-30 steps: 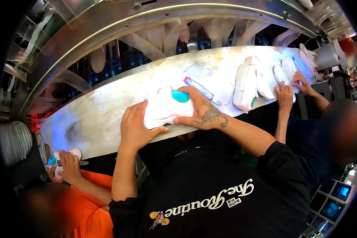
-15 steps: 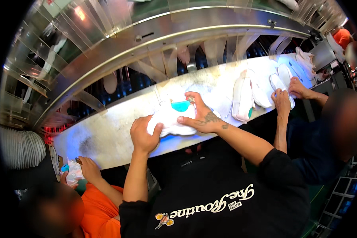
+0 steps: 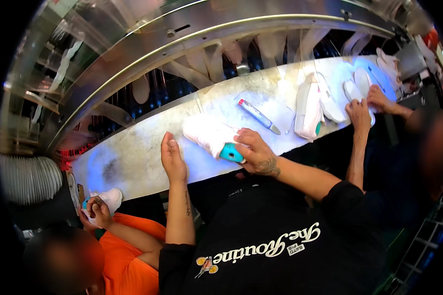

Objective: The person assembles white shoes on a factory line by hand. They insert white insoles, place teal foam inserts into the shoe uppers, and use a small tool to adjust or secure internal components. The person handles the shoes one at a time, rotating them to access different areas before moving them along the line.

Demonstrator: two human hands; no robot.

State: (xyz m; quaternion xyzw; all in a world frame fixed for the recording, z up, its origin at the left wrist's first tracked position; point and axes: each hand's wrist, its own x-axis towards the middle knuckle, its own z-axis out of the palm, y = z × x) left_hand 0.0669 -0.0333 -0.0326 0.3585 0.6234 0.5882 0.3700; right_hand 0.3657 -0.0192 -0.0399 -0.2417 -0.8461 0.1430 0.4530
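Note:
A white shoe upper [image 3: 206,133] lies slanted above the bench, stretched over a teal shoe last [image 3: 231,153] whose round-holed end shows at the lower right. My right hand [image 3: 256,151] grips that end, fingers over the top and thumb at the side. Apart from the shoe, on its left, my left hand [image 3: 174,158] is raised with fingers stretched and nothing in it. Beyond my right hand rests a slim tool [image 3: 257,116] with a red end, a blue-and-white body and a grey tip.
The pale worktable [image 3: 133,162] curves along a metal conveyor rail [image 3: 197,37] hung with clear plastic strips. White shoe parts [image 3: 310,108] lie at the right. A co-worker's hands [image 3: 362,115] handle soles there; at the left, another's hand [image 3: 99,211] is on a white shoe.
My left hand has let go of the shoe and moved away from it. The shoe has turned, its teal end now toward me at the right. The slim tool has come into sight.

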